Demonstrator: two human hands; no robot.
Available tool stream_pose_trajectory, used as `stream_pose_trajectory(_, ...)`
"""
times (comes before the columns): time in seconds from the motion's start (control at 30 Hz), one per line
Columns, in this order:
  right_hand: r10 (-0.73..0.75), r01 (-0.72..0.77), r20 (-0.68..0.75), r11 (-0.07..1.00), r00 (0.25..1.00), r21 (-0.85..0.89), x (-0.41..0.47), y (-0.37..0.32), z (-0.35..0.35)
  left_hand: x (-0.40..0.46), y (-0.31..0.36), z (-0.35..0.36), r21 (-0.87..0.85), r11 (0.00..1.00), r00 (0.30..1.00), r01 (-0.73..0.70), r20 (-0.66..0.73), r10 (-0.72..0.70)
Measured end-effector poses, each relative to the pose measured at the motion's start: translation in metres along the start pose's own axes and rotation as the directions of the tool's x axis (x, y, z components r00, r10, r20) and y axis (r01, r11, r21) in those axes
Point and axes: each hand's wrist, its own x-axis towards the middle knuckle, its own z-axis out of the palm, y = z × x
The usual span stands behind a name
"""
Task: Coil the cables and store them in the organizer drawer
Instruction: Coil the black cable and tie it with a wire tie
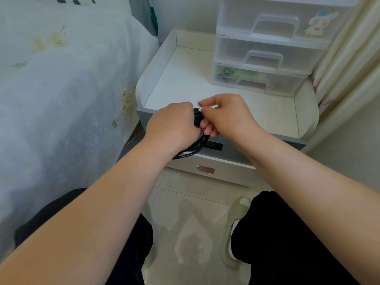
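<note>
Black cable bundle (197,118) light, limp, springy — left hand (172,124) grips coils; right hand (224,116) fingers pinch thin tie end. Hold at wrapped middle.

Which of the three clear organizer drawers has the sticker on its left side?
The bottom drawer: its cartoon sticker sits at the left. The top drawer has its sticker on the right, and the middle drawer shows none.

Left hand (174,122) gripping coiled black cable (198,120), right hand (228,116) pinching its thin end, 3-drawer organizer (267,48) behind
</note>
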Motion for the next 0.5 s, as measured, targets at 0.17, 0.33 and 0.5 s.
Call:
stream_pose_trajectory(0.17,-0.158,0.162,-0.059,0.984,0.986,0.07,0.0,-0.001,-0.007,0.008,-0.004,-0.015,-0.421,0.901,0.985,0.102,0.168,-0.032)
stream_pose_trajectory(0.33,-0.28,0.27,-0.034,0.946,0.959,-0.178,0.0,0.0,-0.013,0.007,-0.006,-0.02,-0.528,0.839,0.978,0.13,0.207,-0.021)
stream_pose_trajectory(0.5,-0.339,0.358,0.127,0.815,0.932,-0.456,0.007,-0.006,-0.031,0.01,-0.009,-0.022,-0.62,0.764,0.952,0.176,0.305,0.028)
